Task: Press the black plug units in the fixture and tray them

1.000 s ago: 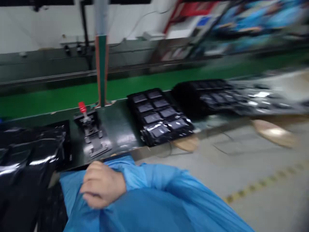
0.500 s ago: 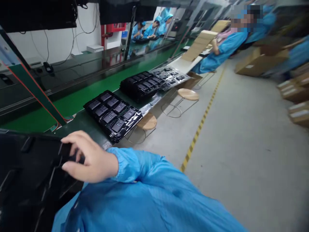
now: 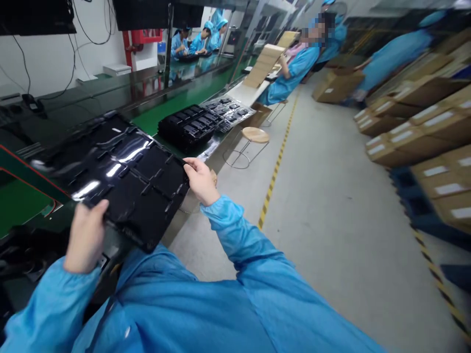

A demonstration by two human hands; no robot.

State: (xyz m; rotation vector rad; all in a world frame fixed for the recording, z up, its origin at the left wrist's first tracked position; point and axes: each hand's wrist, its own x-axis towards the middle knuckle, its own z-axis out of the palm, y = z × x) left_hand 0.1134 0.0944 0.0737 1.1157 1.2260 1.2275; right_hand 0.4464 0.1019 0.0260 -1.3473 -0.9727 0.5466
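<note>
Between my hands is a glossy black plastic tray point(image 3: 147, 181) with moulded compartments, held tilted above the bench. My left hand point(image 3: 86, 230) grips its near left edge, thumb on top. My right hand point(image 3: 201, 180) pinches its right edge, with the fingers partly hidden beneath. No parts show in its compartments. Beyond it, a stack of black trays point(image 3: 187, 128) holding dark flat pieces rests on the bench. The nearer stack of filled trays is hidden behind the tray I hold.
A round wooden stool point(image 3: 255, 135) stands beside the bench. A yellow-black floor line point(image 3: 276, 181) runs along the aisle. Cardboard boxes point(image 3: 434, 122) are piled at the right on a blue pallet point(image 3: 423, 206). A seated person point(image 3: 294, 71) in blue works farther along the bench.
The black tray has come up from the lower left, swung right over the nearer tray stack. My left hand has come into view on it. The view has turned right.
</note>
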